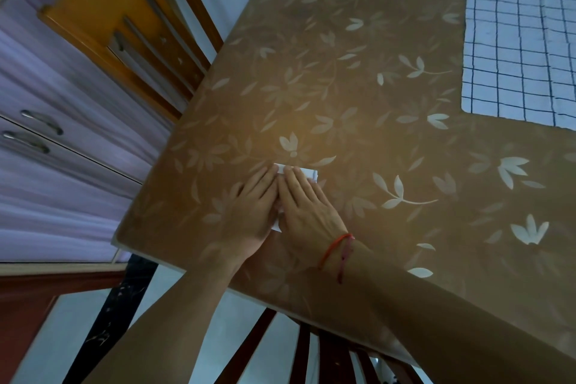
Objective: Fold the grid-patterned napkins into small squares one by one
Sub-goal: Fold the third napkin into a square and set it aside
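On leaf-print table (343, 72): spread grid napkin (517, 50) far right, well apart from the work. Left hand (249, 209) and right hand (304, 209) side by side, fingers straight, pressing flat on folded napkin (307, 172) near the front-left edge. Risks: springing open on release; skewing under uneven pressure; sliding toward that edge.

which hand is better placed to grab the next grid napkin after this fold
Right, probably. The right hand presses the folded napkin on the side nearer the spread grid napkin at the far right of the table; the left hand would have to cross it.
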